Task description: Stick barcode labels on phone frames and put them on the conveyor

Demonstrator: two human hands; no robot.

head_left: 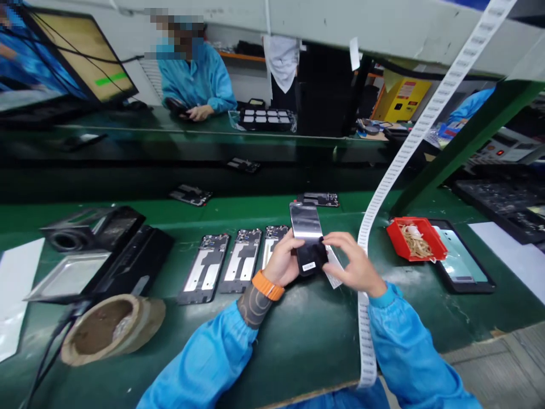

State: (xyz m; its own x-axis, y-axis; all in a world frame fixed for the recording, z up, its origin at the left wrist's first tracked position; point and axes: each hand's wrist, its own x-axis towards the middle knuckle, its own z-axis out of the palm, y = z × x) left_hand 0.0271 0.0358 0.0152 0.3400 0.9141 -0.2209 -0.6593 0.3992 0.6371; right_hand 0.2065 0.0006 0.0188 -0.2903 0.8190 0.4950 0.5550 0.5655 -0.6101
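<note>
As left hand (283, 262) and right hand (353, 264) clasp phone panel (307, 236), strips (416, 241) in red bin (395, 238).

Held at centre between left hand (283, 262) and right hand (354, 266): a phone panel (307, 236). Just left of it, on the table (306, 341), three frames (239, 260) side by side. Farther left, a fixture (100, 250), with a tape roll (111, 326) before it. Right of the hands, a label strip (383, 187), then a bin (415, 238) beside a tray (464, 270). Behind, a conveyor (128, 182).
</note>
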